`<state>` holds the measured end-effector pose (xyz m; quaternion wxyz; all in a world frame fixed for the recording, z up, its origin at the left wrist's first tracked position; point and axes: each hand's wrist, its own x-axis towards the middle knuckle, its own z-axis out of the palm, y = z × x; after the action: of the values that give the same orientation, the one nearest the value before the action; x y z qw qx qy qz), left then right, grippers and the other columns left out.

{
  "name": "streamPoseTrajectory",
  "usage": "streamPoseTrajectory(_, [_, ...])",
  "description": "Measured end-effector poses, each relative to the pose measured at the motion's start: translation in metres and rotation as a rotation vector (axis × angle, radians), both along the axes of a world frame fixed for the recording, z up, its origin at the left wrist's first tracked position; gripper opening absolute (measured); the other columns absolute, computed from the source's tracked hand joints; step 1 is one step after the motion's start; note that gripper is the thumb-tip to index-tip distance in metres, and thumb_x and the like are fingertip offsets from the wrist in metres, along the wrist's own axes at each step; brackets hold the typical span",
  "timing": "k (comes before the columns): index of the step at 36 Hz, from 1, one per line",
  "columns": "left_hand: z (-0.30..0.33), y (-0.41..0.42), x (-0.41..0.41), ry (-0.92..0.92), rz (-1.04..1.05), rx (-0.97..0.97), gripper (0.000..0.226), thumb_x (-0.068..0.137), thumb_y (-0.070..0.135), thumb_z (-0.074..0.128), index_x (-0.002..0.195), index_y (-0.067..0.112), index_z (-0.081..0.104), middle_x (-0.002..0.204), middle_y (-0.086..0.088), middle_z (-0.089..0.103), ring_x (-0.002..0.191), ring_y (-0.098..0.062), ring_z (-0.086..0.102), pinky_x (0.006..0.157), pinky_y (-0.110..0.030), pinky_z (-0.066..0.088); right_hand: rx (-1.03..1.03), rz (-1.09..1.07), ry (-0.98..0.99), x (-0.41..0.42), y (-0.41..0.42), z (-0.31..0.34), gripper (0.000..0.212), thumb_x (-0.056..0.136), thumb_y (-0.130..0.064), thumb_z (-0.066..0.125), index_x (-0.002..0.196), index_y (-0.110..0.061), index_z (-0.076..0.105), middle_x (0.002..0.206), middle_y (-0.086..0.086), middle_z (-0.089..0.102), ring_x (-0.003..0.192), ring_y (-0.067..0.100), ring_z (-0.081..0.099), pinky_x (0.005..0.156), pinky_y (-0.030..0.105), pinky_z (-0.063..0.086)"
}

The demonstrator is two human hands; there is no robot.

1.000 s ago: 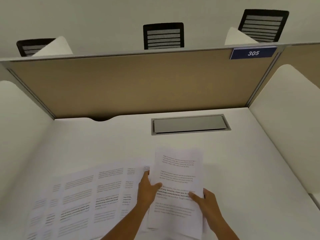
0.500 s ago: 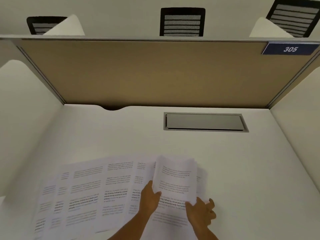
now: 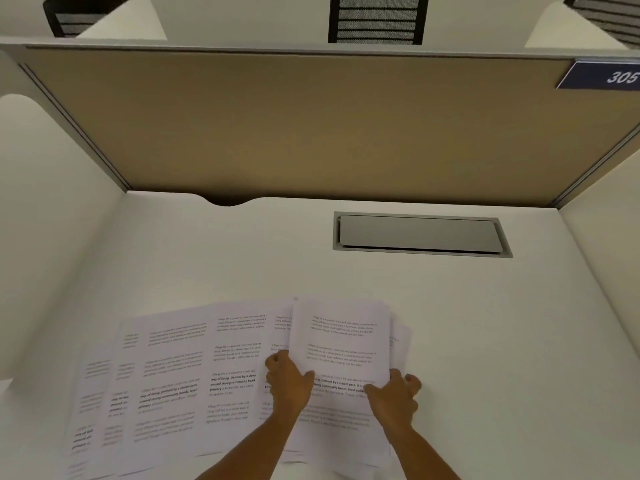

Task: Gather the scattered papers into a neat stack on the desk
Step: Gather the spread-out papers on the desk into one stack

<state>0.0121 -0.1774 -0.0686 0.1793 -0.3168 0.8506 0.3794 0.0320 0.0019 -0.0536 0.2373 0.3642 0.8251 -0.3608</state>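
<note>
A bundle of printed sheets (image 3: pixel 341 344) is held between both my hands near the front middle of the white desk (image 3: pixel 485 341). My left hand (image 3: pixel 289 381) grips its left edge, thumb on top. My right hand (image 3: pixel 393 396) grips its right edge. More printed papers (image 3: pixel 173 382) lie fanned out and overlapping on the desk to the left, reaching the front edge. A few sheet corners (image 3: pixel 400 336) stick out behind the bundle on the right.
A grey cable hatch (image 3: pixel 420 234) is set into the desk at the back right. A tan partition (image 3: pixel 294 123) closes the back, white side panels (image 3: pixel 41 209) flank the desk. A blue sign reading 305 (image 3: pixel 602 76) hangs top right. Black chairs (image 3: pixel 377 19) stand beyond.
The view has shifted, so the desk and hatch appear further right. Both hands have kept their grip on the bundle, which now sits lower over the sheets on the desk.
</note>
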Motion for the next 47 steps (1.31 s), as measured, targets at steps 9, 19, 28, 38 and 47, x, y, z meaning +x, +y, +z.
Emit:
streamPoseTrajectory(9, [-0.001, -0.004, 0.001, 0.077, 0.093, 0.299, 0.071, 0.084, 0.000, 0.072, 0.137, 0.010, 0.027, 0.127, -0.017, 0.061, 0.095, -0.018, 0.059, 0.084, -0.030, 0.054, -0.323, -0.241, 0.139, -0.003, 0.004, 0.000, 0.090, 0.084, -0.001, 0.074, 0.150, -0.017, 0.015, 0.133, 0.022, 0.056, 0.100, 0.031, 0.062, 0.081, 0.039, 0.055])
streamPoseTrajectory(19, [0.004, -0.018, 0.008, 0.061, -0.012, 0.517, 0.047, 0.083, 0.001, 0.073, 0.127, 0.010, 0.059, 0.124, -0.007, 0.068, 0.109, -0.022, 0.065, 0.094, -0.035, 0.054, -0.637, -0.351, 0.018, -0.001, 0.020, -0.004, 0.033, 0.085, 0.001, 0.077, 0.117, 0.007, 0.069, 0.098, 0.019, 0.077, 0.087, 0.034, 0.074, 0.069, 0.035, 0.062])
streamPoseTrajectory(28, [0.039, -0.030, 0.003, 0.210, -0.086, 0.509, 0.044, 0.084, 0.003, 0.073, 0.121, 0.022, 0.058, 0.124, -0.002, 0.068, 0.099, -0.005, 0.065, 0.072, -0.014, 0.057, -0.663, -0.285, 0.202, 0.005, 0.020, 0.021, 0.040, 0.085, 0.003, 0.077, 0.123, -0.005, 0.064, 0.108, 0.012, 0.073, 0.103, 0.033, 0.070, 0.101, 0.050, 0.055])
streamPoseTrajectory(38, [0.089, -0.088, -0.007, 0.421, -0.093, 0.423, 0.044, 0.082, 0.018, 0.078, 0.122, 0.023, 0.060, 0.107, 0.015, 0.069, 0.095, 0.005, 0.065, 0.080, -0.019, 0.058, -0.779, -0.173, 0.394, -0.025, -0.008, 0.076, 0.041, 0.078, -0.006, 0.086, 0.109, -0.026, 0.070, 0.101, -0.007, 0.079, 0.090, 0.013, 0.077, 0.076, 0.028, 0.063])
streamPoseTrajectory(47, [0.073, -0.105, 0.018, 0.402, 0.054, 0.318, 0.048, 0.087, 0.008, 0.072, 0.132, 0.010, 0.055, 0.125, -0.006, 0.066, 0.112, -0.022, 0.063, 0.099, -0.039, 0.052, -0.700, -0.073, 0.324, -0.028, -0.051, 0.065, 0.043, 0.088, -0.004, 0.077, 0.127, -0.014, 0.063, 0.095, -0.009, 0.071, 0.087, 0.008, 0.068, 0.061, 0.014, 0.055])
